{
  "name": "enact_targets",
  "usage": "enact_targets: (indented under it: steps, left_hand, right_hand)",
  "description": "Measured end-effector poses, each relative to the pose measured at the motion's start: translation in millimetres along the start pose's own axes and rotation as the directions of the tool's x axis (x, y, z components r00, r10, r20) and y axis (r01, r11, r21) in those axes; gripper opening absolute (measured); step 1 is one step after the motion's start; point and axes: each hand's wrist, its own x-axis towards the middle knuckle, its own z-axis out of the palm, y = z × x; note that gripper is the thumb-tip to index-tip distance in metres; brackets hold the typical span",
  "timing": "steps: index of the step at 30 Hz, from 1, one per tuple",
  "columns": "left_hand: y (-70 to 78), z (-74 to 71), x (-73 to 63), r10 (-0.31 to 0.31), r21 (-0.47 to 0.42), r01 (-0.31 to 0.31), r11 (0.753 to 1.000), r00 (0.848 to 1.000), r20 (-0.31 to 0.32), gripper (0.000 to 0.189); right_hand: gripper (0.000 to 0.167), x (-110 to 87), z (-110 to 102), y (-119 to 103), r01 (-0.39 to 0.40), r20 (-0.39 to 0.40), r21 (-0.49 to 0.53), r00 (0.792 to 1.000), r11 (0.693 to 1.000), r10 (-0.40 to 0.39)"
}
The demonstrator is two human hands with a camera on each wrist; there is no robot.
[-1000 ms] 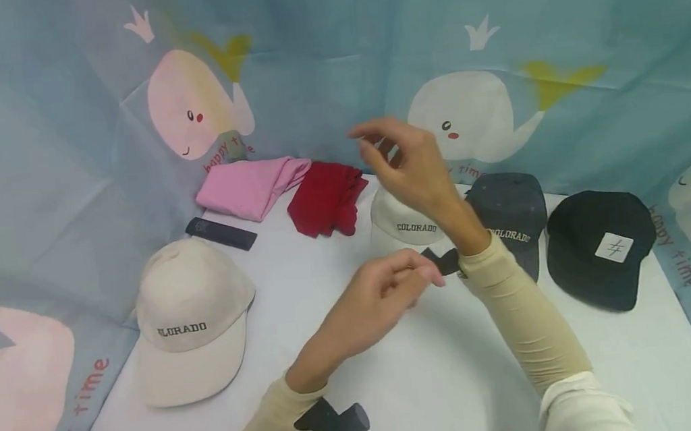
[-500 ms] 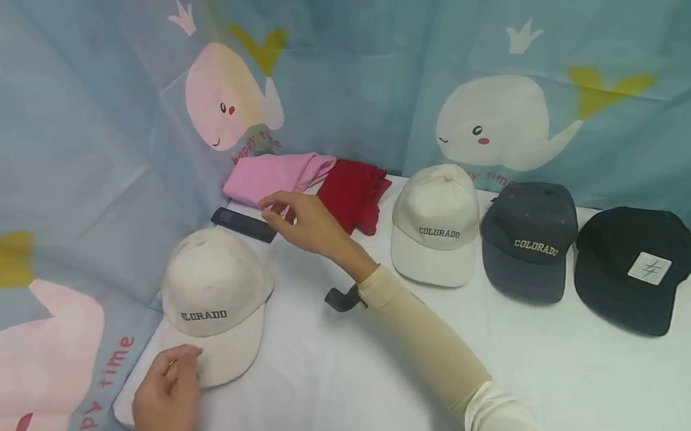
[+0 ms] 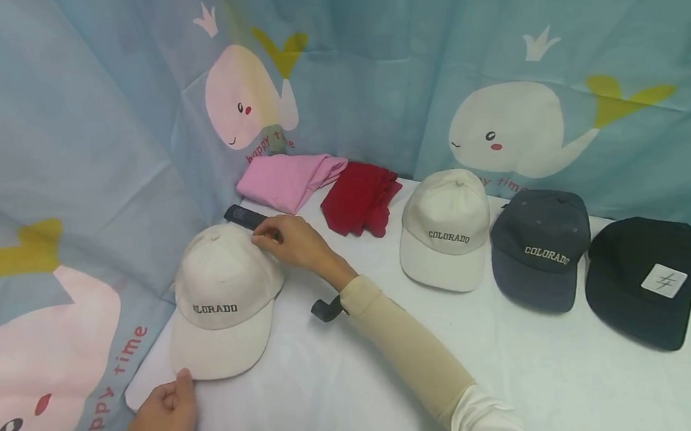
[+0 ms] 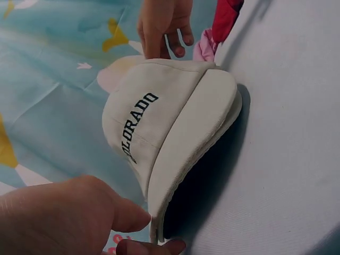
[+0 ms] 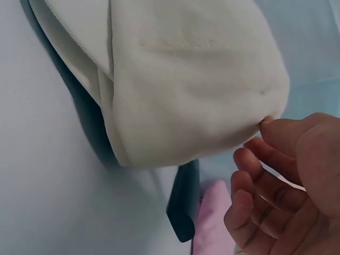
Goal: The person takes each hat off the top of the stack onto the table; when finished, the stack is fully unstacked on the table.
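At the left of the table sits a beige baseball cap (image 3: 223,286) with dark lettering, its brim toward me. My left hand (image 3: 163,419) pinches the brim's near left corner, thumb above and fingers beneath, as the left wrist view shows. A second edge shows just under the brim there. My right hand (image 3: 293,243) is at the back right of the crown. In the right wrist view its thumb tip (image 5: 271,125) presses on the fabric, while the index finger goes behind the cap's edge and the other fingers stay curled off it.
Behind the cap lies a dark flat strip (image 3: 242,215). Folded pink cloth (image 3: 288,179) and red cloth (image 3: 359,197) lie by the curtain (image 3: 358,72). To the right stand a cream cap (image 3: 444,231), a dark grey cap (image 3: 540,251) and a black cap (image 3: 643,280).
Both hands have come from mid-table to the left-hand beige cap. The left hand now holds its brim and the right hand touches its crown. The head view has shifted left.
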Motion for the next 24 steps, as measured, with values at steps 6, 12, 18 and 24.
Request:
enact_targets:
  steps: [6,12,18,24]
  left_hand:
    - [-1.8,4.6,6.2,-0.001,-0.038,0.002,0.999,1.0,0.024,0.079]
    - [-2.7,5.9,8.3,0.05,-0.077,-0.052,0.996,0.998,-0.026,0.072]
    - [-2.4,4.1,7.5,0.027,-0.164,-0.03,0.986,0.999,-0.021,0.068]
    - [-0.7,0.9,8.4,0.004,-0.254,-0.016,0.967,0.999,-0.051,0.065]
  right_hand:
    - [0.02,3.1,3.8,1.6,0.017,-0.011,-0.022,1.0,1.0,-0.017]
    - [0.016,5.0,4.3,1.6,0.023,-0.028,-0.042,0.999,0.999,-0.024]
    - [0.016,4.6,3.8,-0.7,0.027,-0.052,-0.036,0.998,0.999,-0.029]
    - [0.015,6.4,1.0,-4.7,0.055,-0.087,-0.023,0.995,0.998,-0.057]
